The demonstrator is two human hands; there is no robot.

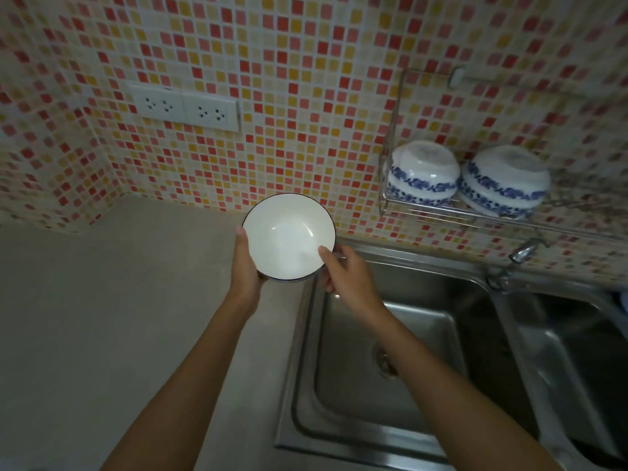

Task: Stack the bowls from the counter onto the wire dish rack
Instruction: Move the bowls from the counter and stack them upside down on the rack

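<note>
A white bowl (pixel 289 234) with a dark rim is held upright in the air over the counter edge, mouth facing me. My left hand (pixel 244 263) grips its left side from below. My right hand (pixel 346 271) holds its lower right rim, thumb inside the bowl. To the right, a wire dish rack (pixel 438 212) hangs on the tiled wall. It carries two stacks of upside-down white bowls with blue flower bands, the left stack (pixel 421 173) and the right stack (pixel 503 181).
A beige counter (pixel 119 300) spreads to the left. A steel double sink (pixel 390 334) lies below my right arm, with a tap (pixel 521 253) at its back. Wall sockets (pixel 185 108) sit on the mosaic tiles at upper left.
</note>
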